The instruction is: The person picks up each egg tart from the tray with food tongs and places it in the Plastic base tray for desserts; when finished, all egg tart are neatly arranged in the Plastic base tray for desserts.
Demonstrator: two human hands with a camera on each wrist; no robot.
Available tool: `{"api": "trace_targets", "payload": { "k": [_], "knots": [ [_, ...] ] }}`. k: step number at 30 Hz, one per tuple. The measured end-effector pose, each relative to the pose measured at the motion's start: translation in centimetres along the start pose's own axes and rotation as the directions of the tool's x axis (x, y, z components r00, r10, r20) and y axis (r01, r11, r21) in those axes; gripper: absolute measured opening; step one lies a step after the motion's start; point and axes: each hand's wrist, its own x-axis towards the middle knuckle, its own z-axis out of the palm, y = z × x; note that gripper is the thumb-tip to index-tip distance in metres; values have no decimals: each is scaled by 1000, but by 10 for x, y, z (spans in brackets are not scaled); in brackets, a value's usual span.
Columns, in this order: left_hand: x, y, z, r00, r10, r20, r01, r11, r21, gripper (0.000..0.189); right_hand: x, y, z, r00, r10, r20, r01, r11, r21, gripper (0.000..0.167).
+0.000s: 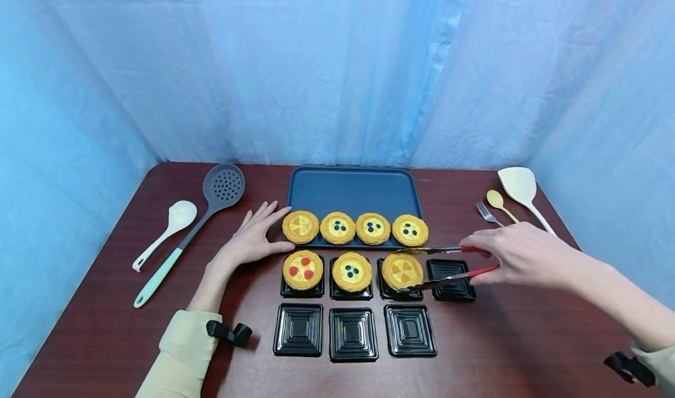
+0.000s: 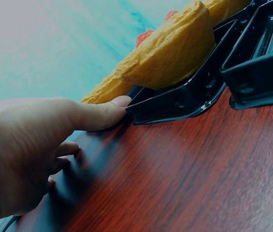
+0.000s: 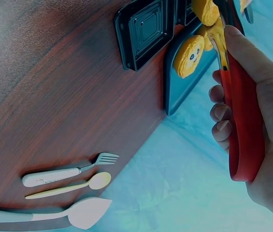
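In my right hand (image 1: 511, 254) I grip red-handled tongs (image 3: 245, 121), thumb on one arm and fingers round the other. Their tips lie on either side of an egg tart (image 1: 402, 271) with a wedge-patterned top, which sits in the third black square tray of the nearer row. My left hand (image 1: 255, 237) is spread on the table at the left edge of the blue baking tray (image 1: 353, 188), its thumb (image 2: 112, 110) close to the first black tray (image 2: 179, 104). That tray holds a tart with red dots (image 1: 303, 270); beside it stands a blueberry-dotted tart (image 1: 351, 272).
Several tarts (image 1: 337, 228) line the blue tray's front edge. A bare black tray (image 1: 452, 279) lies right of the tongs, and three more (image 1: 353, 334) are nearer. A slotted spoon (image 1: 224, 186) and white ladle (image 1: 181, 215) lie left; a fork (image 1: 486, 212), yellow spoon (image 1: 494, 199) and white spatula (image 1: 518, 184) lie right.
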Motion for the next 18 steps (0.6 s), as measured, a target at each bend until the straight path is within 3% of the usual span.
{"api": "trace_targets", "payload": {
  "k": [18],
  "knots": [
    [-1, 1, -1, 1000, 0, 2, 0, 1000, -1, 88, 1, 0, 1, 999, 16, 37, -15, 1000, -11, 53]
  ]
}}
